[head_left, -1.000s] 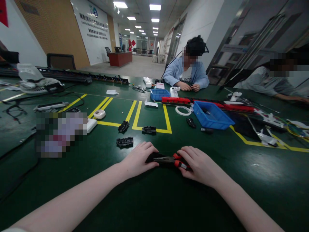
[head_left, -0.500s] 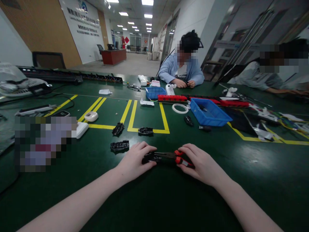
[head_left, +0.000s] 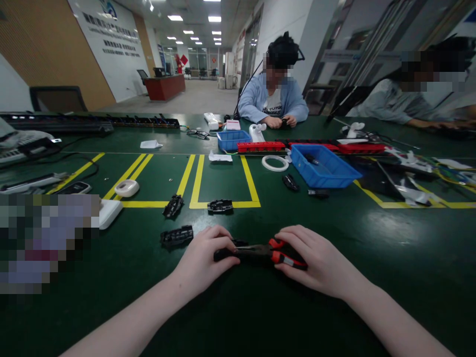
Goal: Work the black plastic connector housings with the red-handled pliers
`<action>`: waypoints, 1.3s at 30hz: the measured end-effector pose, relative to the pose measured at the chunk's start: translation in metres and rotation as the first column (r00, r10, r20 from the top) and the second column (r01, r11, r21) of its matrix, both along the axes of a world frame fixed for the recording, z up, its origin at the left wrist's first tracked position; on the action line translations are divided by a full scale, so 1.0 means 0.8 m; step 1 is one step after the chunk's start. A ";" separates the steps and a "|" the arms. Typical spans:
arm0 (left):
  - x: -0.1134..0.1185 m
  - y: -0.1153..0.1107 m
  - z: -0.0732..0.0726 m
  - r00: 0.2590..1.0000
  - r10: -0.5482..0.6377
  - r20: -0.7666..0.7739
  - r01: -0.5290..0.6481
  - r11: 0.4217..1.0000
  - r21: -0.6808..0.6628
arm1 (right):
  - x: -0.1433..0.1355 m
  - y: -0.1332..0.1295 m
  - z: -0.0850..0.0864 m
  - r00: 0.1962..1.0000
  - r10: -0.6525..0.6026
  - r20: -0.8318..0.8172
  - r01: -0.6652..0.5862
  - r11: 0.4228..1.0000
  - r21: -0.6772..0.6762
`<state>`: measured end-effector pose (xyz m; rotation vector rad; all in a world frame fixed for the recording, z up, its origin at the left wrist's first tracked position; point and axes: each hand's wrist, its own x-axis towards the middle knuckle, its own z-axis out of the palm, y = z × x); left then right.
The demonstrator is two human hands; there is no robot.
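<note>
Head view: two bare hands meet over a dark green table [head_left: 238, 312]. The left hand [head_left: 206, 258] pinches a black part [head_left: 222, 254] between thumb and fingers, which cover much of it. The right hand [head_left: 316, 258] is curled around the red-and-black handles of needle-nose pliers [head_left: 256, 251], thumb below and fingers above; their tips reach the black part by the left fingertips, though whether they grip it is unclear.

Just beyond the left hand lies a black molded piece [head_left: 177, 236], with two similar pieces [head_left: 220, 206] farther out. Beyond the right hand, a small black cylinder [head_left: 318, 194] and a dark oval piece [head_left: 290, 182] lie before a large blue bin [head_left: 329, 179]. A white ring [head_left: 275, 169] sits left of the bin. Across the table, a person [head_left: 273, 104] in light blue sits with hands together.
</note>
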<state>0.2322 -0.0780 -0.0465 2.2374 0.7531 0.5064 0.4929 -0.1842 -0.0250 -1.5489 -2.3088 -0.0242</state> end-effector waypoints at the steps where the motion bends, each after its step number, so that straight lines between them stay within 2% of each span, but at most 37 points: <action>1: 0.000 0.000 0.001 1.000 0.000 -0.003 0.000 1.000 -0.007 | 0.000 -0.001 0.001 1.000 0.003 -0.002 -0.003 1.000 -0.001; 6: 0.001 -0.002 0.005 1.000 0.013 0.004 -0.013 0.999 -0.032 | -0.002 -0.002 0.004 1.000 0.012 0.027 -0.012 1.000 -0.007; 11: 0.001 -0.002 0.002 0.998 0.063 0.014 -0.062 0.998 -0.023 | -0.005 -0.002 0.006 1.000 0.013 0.016 -0.012 0.998 -0.054; 19: 0.000 -0.002 0.000 0.999 0.047 0.017 -0.047 0.999 -0.015 | -0.006 -0.004 0.008 1.000 -0.013 -0.004 0.013 0.994 -0.113; 25: -0.001 -0.002 0.003 1.000 -0.002 0.018 0.001 1.000 0.021 | -0.009 -0.003 0.002 1.000 -0.014 -0.009 0.013 0.998 -0.059; 32: 0.001 -0.003 0.001 0.999 -0.014 0.037 0.014 1.000 0.005 | -0.017 -0.005 0.014 0.999 -0.050 0.018 0.052 0.992 -0.115; 34: 0.001 -0.007 0.006 0.997 0.000 0.076 0.000 1.000 0.003 | -0.015 -0.005 0.014 0.998 -0.055 0.021 0.057 0.992 -0.116; 36: -0.002 -0.014 0.019 0.985 0.029 0.169 -0.034 0.999 0.027 | -0.012 -0.005 0.014 0.998 -0.059 0.023 0.061 0.992 -0.110; 38: -0.009 -0.021 0.038 0.940 0.077 0.333 -0.115 0.989 0.096 | -0.008 -0.005 0.013 0.998 -0.063 0.021 0.065 0.993 -0.103; 39: -0.015 -0.024 0.048 0.894 0.114 0.434 -0.191 0.972 0.138 | -0.007 -0.005 0.013 0.998 -0.062 0.018 0.064 0.993 -0.101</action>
